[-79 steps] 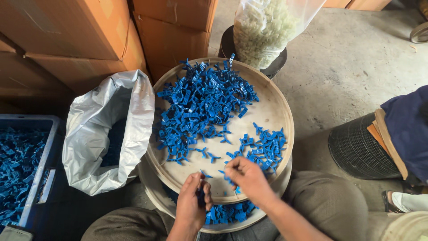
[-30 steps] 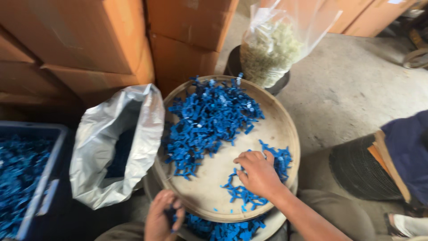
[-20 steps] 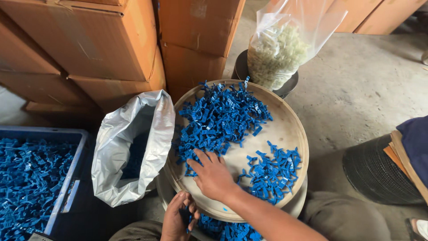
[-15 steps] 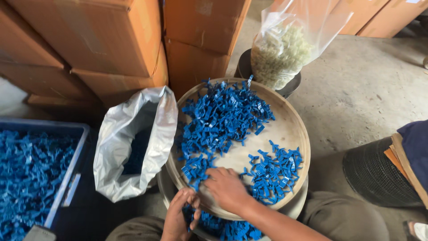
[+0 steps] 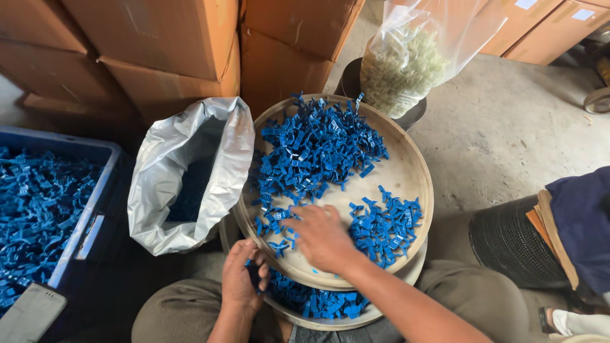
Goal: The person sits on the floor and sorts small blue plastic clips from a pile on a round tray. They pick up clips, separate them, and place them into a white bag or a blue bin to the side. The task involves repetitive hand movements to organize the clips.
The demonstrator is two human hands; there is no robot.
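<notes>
A round wooden tray (image 5: 406, 171) on my lap holds a big heap of small blue plastic parts (image 5: 318, 149) at the back and a smaller heap (image 5: 384, 225) at the front right. My right hand (image 5: 321, 235) lies palm down on the tray's front, fingers spread over loose blue parts near the left edge. My left hand (image 5: 240, 276) sits just below the tray's front left rim, fingers curled; what is in it is hidden. Under the tray a second round tray (image 5: 324, 303) holds more blue parts.
An open silvery plastic bag (image 5: 184, 178) stands left of the tray. A blue crate (image 5: 38, 209) full of blue parts is at far left. Cardboard boxes (image 5: 159, 51) stand behind. A clear bag of pale pieces (image 5: 406, 63) sits on a dark bucket. Another person's leg (image 5: 572, 235) is at right.
My right hand moved from the right heap across to the tray's front left. My left hand stays under the front rim. The camera shifted slightly.
</notes>
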